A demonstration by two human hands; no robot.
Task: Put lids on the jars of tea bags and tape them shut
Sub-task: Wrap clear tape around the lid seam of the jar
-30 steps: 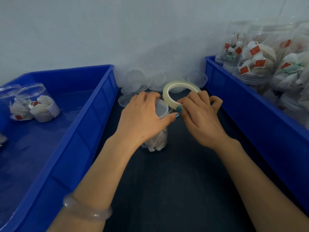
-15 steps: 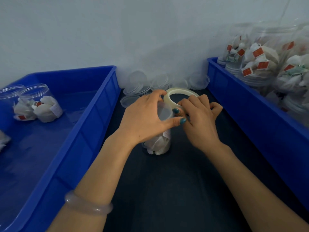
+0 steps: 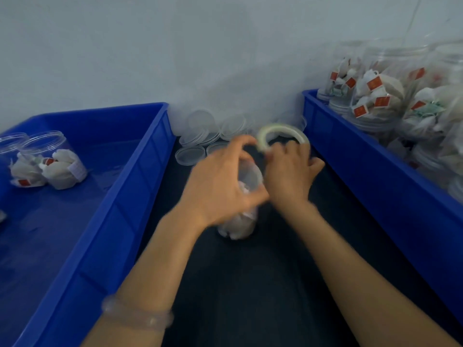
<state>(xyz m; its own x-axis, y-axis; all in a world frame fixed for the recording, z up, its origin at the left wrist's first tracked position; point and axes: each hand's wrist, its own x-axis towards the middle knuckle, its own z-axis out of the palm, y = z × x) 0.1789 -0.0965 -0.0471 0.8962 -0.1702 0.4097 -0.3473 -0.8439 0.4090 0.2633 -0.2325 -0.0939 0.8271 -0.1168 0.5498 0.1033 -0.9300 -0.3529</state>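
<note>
The left hand (image 3: pixel 220 186) curls round the top of a clear jar of tea bags (image 3: pixel 238 227) standing mid-table (image 3: pixel 263 284). Just to its right, the blurred right hand (image 3: pixel 290 176) grips a tape roll (image 3: pixel 280 128), which stands on edge beside the jar's rim.

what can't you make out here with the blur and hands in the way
1. Head view: top of the clear plastic jar of tea bags, lid on or not: left hand grips over it, motion blur.
2. Head view: loose end of the pale ring-shaped roll of tape: behind the right hand holding it.
3. Head view: print on the red tags: too small.
</note>
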